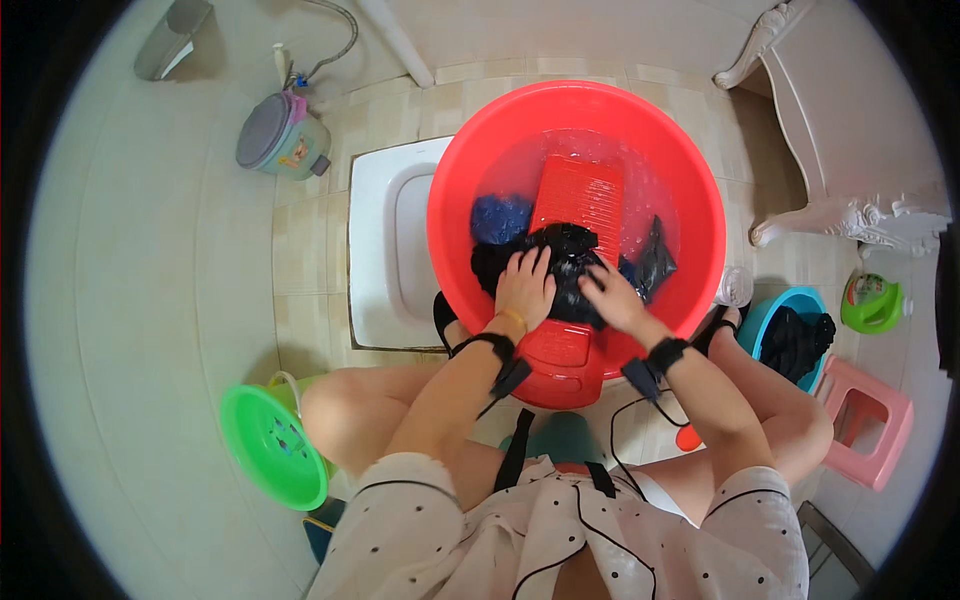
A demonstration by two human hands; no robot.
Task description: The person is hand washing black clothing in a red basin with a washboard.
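A wet black cloth (pixel 572 240), its kind of garment unclear, lies bunched over the lower half of a red ribbed washboard (pixel 580 190). On its left part sits my left hand (pixel 526 285), fingers over the folds and pressing them. My right hand (pixel 614 297) grips the right edge, thumb and fingers on the fabric. The board stands tilted in a large red basin (pixel 455 150) of soapy water, its handle end (pixel 560 350) resting toward me. Dark blue cloth (pixel 501 218) floats to the left, and another dark piece (pixel 655 262) pokes up at the right.
Left of the basin is a white squat toilet (pixel 370 250). A green basin (pixel 245 450) stands by my left knee. On the right are a blue tub (pixel 815 300) with black cloth, a pink stool (pixel 880 420), a green detergent bottle (pixel 872 305) and a white cabinet (pixel 850 100).
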